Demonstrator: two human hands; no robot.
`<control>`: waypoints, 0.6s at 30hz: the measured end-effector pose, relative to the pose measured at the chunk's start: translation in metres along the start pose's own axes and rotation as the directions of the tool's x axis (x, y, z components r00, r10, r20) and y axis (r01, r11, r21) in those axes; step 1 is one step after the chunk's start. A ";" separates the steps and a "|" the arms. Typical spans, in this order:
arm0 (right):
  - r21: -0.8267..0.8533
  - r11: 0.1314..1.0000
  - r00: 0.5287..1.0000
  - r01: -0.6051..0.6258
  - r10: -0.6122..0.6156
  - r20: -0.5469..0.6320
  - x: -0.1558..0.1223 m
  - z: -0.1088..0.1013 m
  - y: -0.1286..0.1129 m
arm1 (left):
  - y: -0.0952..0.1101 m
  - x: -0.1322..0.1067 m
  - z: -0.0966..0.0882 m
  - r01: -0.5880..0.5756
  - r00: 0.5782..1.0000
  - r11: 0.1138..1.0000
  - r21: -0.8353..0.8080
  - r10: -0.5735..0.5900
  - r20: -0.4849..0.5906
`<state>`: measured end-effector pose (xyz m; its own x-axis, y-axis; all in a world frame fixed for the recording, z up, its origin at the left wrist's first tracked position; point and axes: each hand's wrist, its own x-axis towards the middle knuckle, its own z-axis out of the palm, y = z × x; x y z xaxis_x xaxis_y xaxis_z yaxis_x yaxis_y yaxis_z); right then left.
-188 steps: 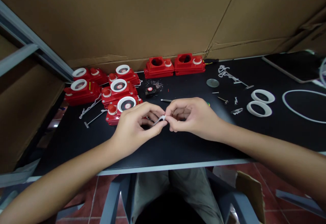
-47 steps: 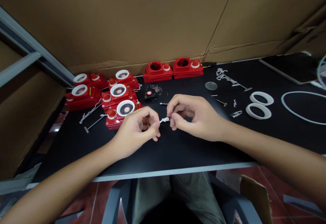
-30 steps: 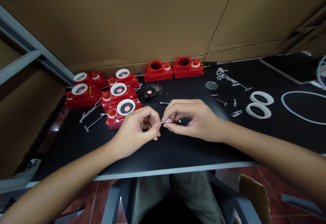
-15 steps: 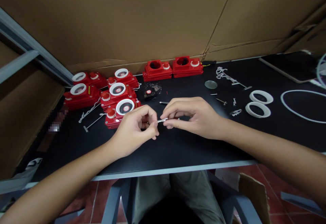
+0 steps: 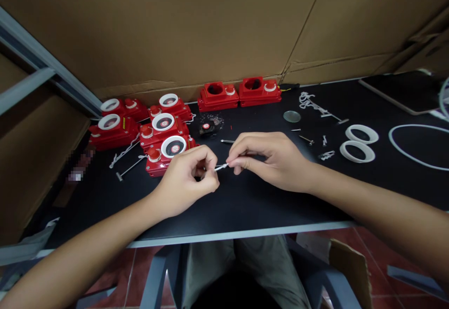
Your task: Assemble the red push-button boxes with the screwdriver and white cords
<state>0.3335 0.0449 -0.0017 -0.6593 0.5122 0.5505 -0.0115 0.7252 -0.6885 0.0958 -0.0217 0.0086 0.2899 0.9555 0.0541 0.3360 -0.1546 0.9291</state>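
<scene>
Between my hands a short white cord (image 5: pixel 220 166) is stretched, with a small knot close to the right fingertips. My left hand (image 5: pixel 191 173) pinches one end between thumb and forefinger, its other fingers curled. The thumb and forefinger of my right hand (image 5: pixel 266 159) grip the cord at the knot. Just behind my left hand stands a red box with a white ring (image 5: pixel 173 147). A metal screwdriver-like shaft (image 5: pixel 227 141) lies behind my right hand, its rest hidden by the hand.
Several red boxes (image 5: pixel 115 133) stand at the left, and two with open round holes (image 5: pixel 217 97) at the back. On the right lie two white rings (image 5: pixel 357 151), a glass disc (image 5: pixel 292 116), screws (image 5: pixel 307 139), corded metal bars (image 5: pixel 322 111), a white hoop (image 5: pixel 421 152) and a tablet-like panel (image 5: pixel 400 91).
My right fingers have shifted slightly along the cord and now pinch its end, so more of the cord and its knot shows. My left hand has barely moved.
</scene>
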 end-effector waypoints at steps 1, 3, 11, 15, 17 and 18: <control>-0.024 1.000 1.000 0.014 -0.014 0.005 0.000 0.000 0.000 | 0.000 0.000 0.000 -0.004 1.000 1.000 0.017 0.004 0.000; -0.058 0.998 0.999 0.036 -0.035 0.017 0.000 0.001 0.000 | 0.000 0.001 0.000 -0.011 1.000 0.999 0.044 0.011 0.000; -0.082 0.995 0.998 0.054 -0.052 0.030 -0.002 0.004 0.002 | -0.001 0.000 -0.001 -0.040 0.999 0.996 0.077 0.040 0.012; -0.032 0.999 0.999 -0.011 0.012 0.038 -0.001 0.002 0.002 | -0.003 0.000 -0.001 -0.049 0.999 0.999 -0.010 0.050 0.010; 0.019 0.997 0.997 -0.070 0.069 0.027 0.000 0.000 0.004 | -0.004 0.000 -0.001 -0.042 0.999 0.996 -0.082 0.043 0.021; 0.041 0.994 0.995 -0.097 0.096 0.017 0.000 0.000 0.006 | -0.005 0.000 -0.001 -0.043 0.998 0.994 -0.102 0.047 0.032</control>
<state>0.3335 0.0495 -0.0051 -0.6702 0.5715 0.4735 0.0218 0.6529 -0.7571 0.0930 -0.0205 0.0047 0.3334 0.9389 0.0859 0.2301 -0.1694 0.9583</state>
